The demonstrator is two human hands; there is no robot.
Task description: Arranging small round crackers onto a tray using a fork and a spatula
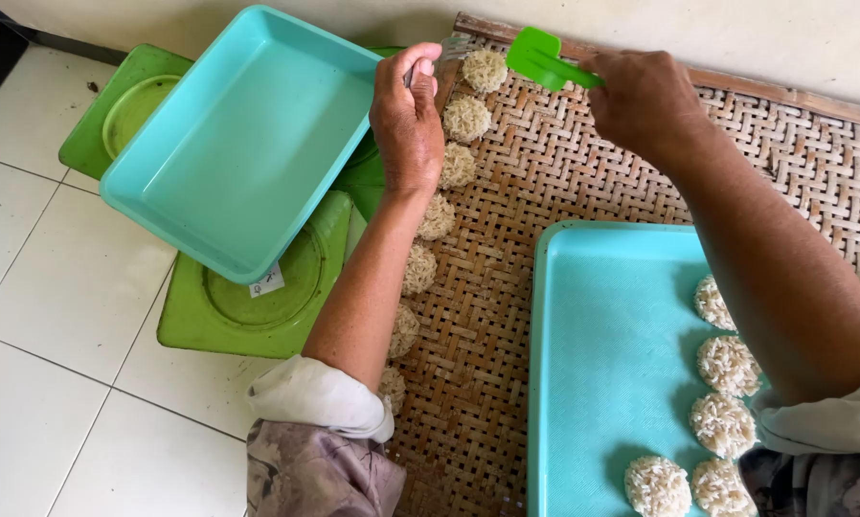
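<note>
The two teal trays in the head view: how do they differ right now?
The deep teal tray sits tilted on green plastic stools over the tiled floor; the flat teal tray lies level on the woven bamboo mat. The deep tray has high walls and holds nothing; the flat tray has a low rim and carries round rice cakes along its right side. Both share the same teal colour and rectangular shape.
</note>
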